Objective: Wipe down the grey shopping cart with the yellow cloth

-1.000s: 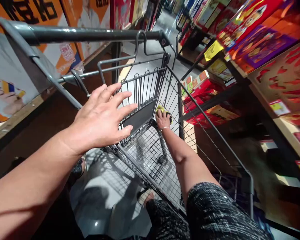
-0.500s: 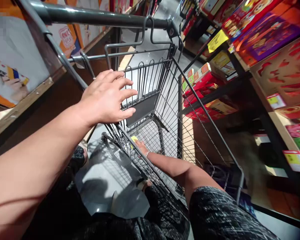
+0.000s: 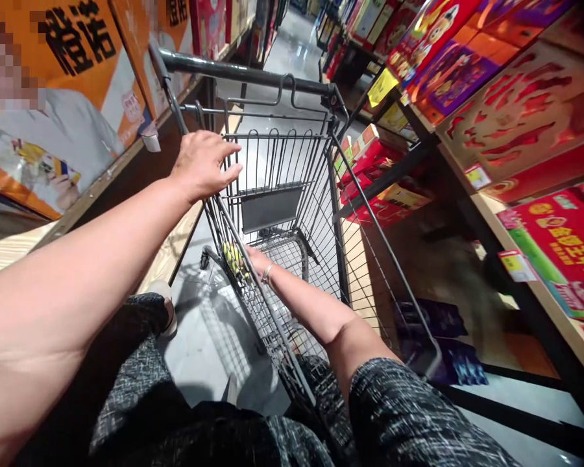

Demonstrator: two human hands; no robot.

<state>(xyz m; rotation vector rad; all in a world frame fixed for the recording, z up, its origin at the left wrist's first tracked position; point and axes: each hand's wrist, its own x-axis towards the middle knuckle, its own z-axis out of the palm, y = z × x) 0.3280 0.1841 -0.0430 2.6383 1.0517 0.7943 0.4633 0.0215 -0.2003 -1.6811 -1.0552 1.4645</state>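
Observation:
A grey wire shopping cart stands in front of me, tilted in my view. My left hand rests on its left top rim, thumb and fingers stretched out and apart. My right arm reaches down into the basket, a bracelet at the wrist. Low against the left mesh wall, my right hand is on a yellow packet with dark marks. Wires and the rim partly cover both the packet and my fingertips.
Orange printed cartons line the left shelf. Red, purple and brown gift boxes fill the right shelf, with price tags along its edge. My shoe is on the grey floor left of the cart. The aisle runs on ahead.
My left hand has settled on the rim from a more spread pose. My right hand has shifted left in view, and more of the yellow packet shows. The view has swung, showing more cartons.

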